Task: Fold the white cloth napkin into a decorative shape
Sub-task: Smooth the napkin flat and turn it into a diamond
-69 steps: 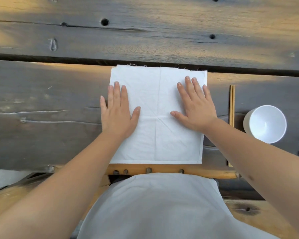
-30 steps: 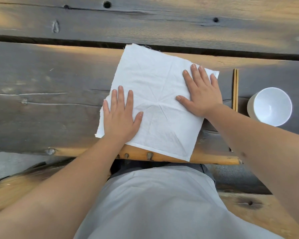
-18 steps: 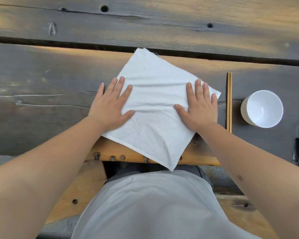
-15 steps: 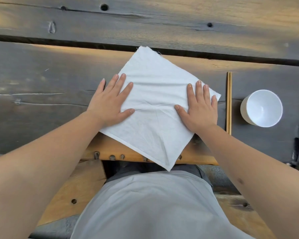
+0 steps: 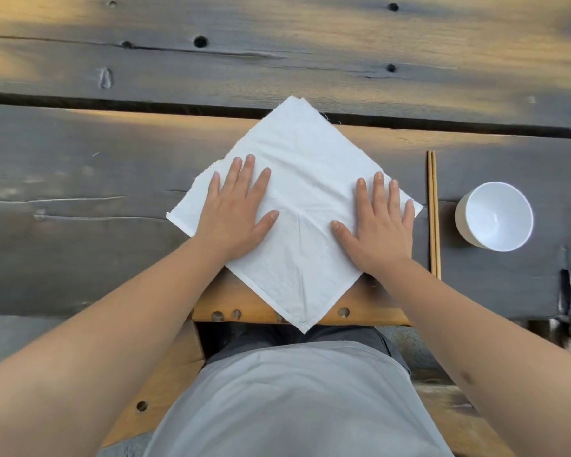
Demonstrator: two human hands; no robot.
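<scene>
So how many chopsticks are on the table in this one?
2. The chopsticks lie side by side as a pair, touching, pointing away from the person, between the white napkin and the white bowl, just right of the right hand. None seem hidden.

Table [image 5: 80,179]: dark wood planks.
On it: napkin [image 5: 305,179], flat, near corner overhanging; chopsticks [image 5: 433,212]; bowl [image 5: 495,216].
</scene>
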